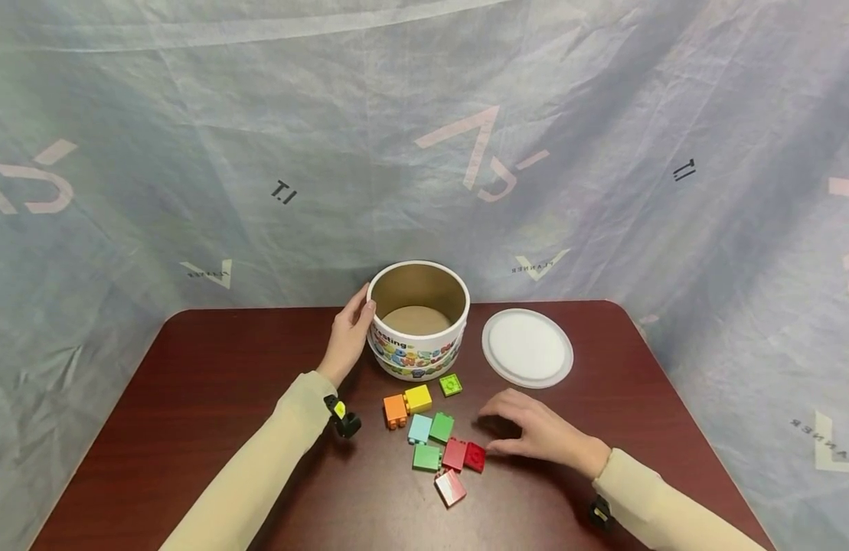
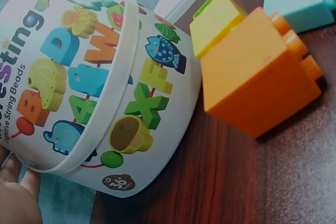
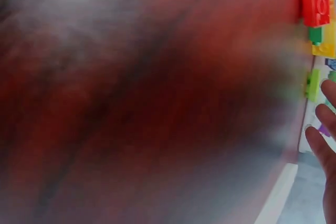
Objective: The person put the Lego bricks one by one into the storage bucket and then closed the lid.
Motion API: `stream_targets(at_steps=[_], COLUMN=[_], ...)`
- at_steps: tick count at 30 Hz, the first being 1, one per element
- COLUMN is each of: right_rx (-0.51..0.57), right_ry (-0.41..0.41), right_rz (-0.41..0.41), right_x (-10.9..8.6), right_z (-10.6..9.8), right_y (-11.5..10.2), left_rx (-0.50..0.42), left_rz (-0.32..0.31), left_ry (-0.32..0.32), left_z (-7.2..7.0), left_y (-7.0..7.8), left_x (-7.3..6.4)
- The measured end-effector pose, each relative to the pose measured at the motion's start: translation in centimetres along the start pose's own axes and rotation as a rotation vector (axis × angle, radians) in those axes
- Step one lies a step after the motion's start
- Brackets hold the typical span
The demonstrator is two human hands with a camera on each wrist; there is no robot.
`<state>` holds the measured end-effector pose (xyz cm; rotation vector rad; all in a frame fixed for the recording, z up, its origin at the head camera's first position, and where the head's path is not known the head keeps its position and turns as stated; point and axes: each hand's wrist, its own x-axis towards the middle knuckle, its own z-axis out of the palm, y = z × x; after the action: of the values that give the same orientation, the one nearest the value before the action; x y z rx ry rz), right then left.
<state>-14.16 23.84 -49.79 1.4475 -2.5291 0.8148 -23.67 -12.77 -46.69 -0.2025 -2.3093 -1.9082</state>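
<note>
A white bucket (image 1: 419, 352) with colourful printed letters and animals stands upright at the back of the table, its top open and its inside brown. My left hand (image 1: 348, 333) touches the bucket's left outer wall near the rim, fingers mostly straight; in the left wrist view part of it is hidden. My right hand (image 1: 537, 428) holds nothing, its fingers loosely bent, beside the red blocks (image 1: 455, 454). Other toy blocks lie about: an orange block (image 1: 395, 411), a yellow block (image 1: 418, 399), a light blue block (image 1: 420, 428), green blocks (image 1: 427, 458), and a pink-and-white block (image 1: 451, 488).
To the bucket's right lies a round white lid (image 1: 527, 347). A flat lime-green block (image 1: 450, 384) sits just in front of the bucket. Grey printed cloth (image 1: 369, 138) hangs behind and beside the dark red wooden table (image 1: 224, 383).
</note>
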Motion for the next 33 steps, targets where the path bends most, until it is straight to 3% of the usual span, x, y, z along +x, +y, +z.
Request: stream_targets(at_steps=[17, 22, 27, 33], right_rx=[-0.019, -0.043, -0.045, -0.061], right_ry=[-0.065, -0.065, -0.054, -0.035], right_rz=[-0.066, -0.083, -0.087, -0.114], right_x=[-0.4, -0.2, -0.1, 0.1], right_z=[1.5, 1.8, 2.1, 2.2], right_y=[-0.1, -0.2, -0.3, -0.1], left_rx=[0.002, 0.004, 0.019, 0.011], left_rz=[0.003, -0.023, -0.054, -0.044], left_ry=[0.006, 0.004, -0.008, -0.024], left_z=[0.0, 0.0, 0.0, -0.1], left_y=[-0.3, -0.1, 1.8, 3.6], left_x=[0.1, 0.1, -0.5, -1.2])
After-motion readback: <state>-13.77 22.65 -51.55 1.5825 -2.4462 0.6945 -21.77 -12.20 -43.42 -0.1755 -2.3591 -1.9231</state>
